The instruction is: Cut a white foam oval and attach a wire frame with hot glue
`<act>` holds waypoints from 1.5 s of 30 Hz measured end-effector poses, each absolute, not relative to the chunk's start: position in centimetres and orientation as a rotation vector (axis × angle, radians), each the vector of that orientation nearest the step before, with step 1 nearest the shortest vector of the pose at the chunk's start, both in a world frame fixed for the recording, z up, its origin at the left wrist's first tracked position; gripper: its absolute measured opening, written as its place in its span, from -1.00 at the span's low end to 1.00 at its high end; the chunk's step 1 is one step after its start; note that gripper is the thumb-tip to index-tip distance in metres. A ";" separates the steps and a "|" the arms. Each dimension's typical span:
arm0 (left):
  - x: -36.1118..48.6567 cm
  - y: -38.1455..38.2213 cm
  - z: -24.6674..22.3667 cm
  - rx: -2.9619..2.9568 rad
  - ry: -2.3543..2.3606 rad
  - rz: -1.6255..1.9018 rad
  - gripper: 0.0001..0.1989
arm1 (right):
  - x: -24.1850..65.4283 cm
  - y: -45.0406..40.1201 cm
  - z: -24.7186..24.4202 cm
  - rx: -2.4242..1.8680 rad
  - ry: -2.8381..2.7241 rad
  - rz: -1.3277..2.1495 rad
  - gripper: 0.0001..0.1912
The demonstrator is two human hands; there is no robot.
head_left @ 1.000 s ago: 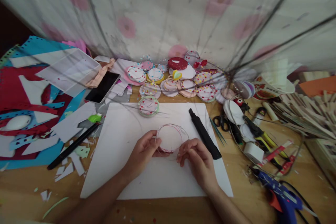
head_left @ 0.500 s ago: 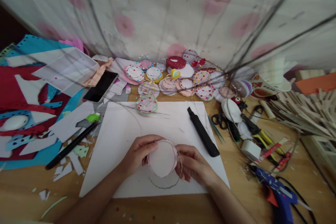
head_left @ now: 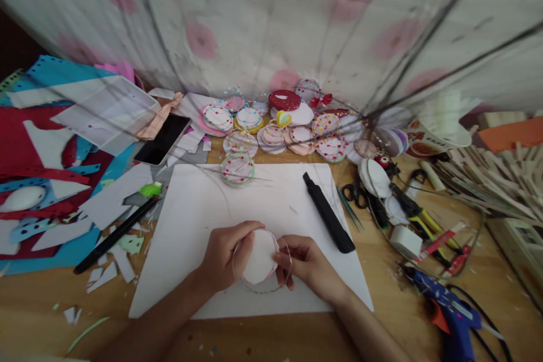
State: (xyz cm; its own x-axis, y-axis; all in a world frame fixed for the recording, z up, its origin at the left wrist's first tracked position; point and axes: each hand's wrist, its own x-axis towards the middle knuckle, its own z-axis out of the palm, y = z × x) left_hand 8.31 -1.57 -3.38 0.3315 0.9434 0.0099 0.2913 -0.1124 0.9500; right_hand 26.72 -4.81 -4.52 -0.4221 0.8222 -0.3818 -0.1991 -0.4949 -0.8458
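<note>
A round white paper disc [head_left: 259, 257] with a thin pink rim is held between my two hands above a white sheet [head_left: 190, 209]. My left hand [head_left: 231, 251] is closed on the disc's left side, thumb lying over its face. At the right edge, my right hand [head_left: 301, 260] pinches the rim with thumb and fingers. A thin twisted wire ring [head_left: 267, 292] loops around below the disc and passes by my right fingers. Whether the ring is fixed to the disc I cannot tell. The fingers behind the disc are hidden.
A black cutter-like tool [head_left: 328, 215] lies on the sheet's right. Decorated paper discs [head_left: 274, 133] line the back. Scissors [head_left: 355, 195], pliers [head_left: 418, 218] and a blue glue gun [head_left: 449, 308] lie right. Left are a phone [head_left: 163, 138], a black stick [head_left: 116, 235] and paper scraps [head_left: 55, 186].
The disc has shifted slightly left and turned. My left thumb now reaches further over its face, and my right fingers have moved left onto its edge. The wire ring sits closer around the disc.
</note>
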 end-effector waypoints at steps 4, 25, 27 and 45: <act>8.4 -1.5 -3.3 1.437 1.118 0.825 -0.66 | 26.5 -4.8 -4.6 -1.177 -0.971 1.858 -0.71; 8.2 0.0 -4.0 0.983 0.827 0.745 -0.63 | 27.4 -4.8 -5.5 -1.237 -0.836 1.658 -0.74; 8.2 -0.1 -4.1 0.974 0.826 0.751 -0.66 | 27.4 -4.7 -5.3 -1.240 -0.831 1.660 -0.74; 8.4 -0.1 -3.8 0.986 0.872 0.711 -0.73 | 27.2 -4.9 -5.4 -1.061 -0.914 1.811 -0.77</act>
